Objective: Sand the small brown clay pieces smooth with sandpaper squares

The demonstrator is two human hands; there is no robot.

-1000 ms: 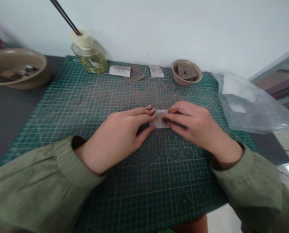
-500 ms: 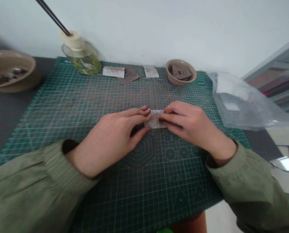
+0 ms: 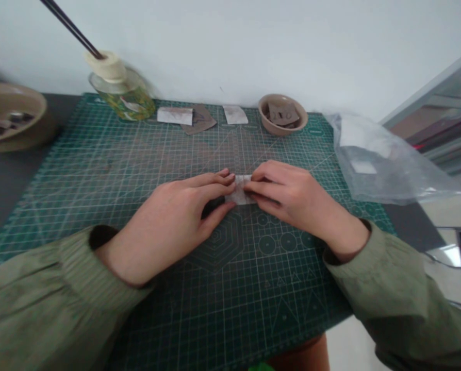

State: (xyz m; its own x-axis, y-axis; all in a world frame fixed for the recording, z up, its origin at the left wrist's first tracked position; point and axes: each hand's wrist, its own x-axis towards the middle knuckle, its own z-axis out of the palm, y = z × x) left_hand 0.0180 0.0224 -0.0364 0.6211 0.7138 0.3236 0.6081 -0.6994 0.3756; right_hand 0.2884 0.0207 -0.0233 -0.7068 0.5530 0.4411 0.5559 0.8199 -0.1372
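A small white paper piece [image 3: 240,193] lies flat on the green cutting mat [image 3: 215,319] near its middle. My left hand [image 3: 172,221] rests at the paper's left end, its fingers stretched out and the fingertips pressing on the edge, the thumb apart below them. From the right, my right hand [image 3: 292,193] has its fingertips drawn together on the paper's right part, which they cover. Whether anything lies beneath the paper cannot be made out.
Along the mat's back edge are a reed diffuser bottle [image 3: 126,95], white paper [image 3: 175,115], brown scraps [image 3: 201,119], another white piece [image 3: 235,115] and a small bowl [image 3: 280,129]. A larger bowl [image 3: 21,136] stands left, a plastic bag [image 3: 393,170] right.
The whole view has shifted slightly, so everything appears a little further left. The right fingertips sit slightly closer to the left hand, covering a bit more of the paper.
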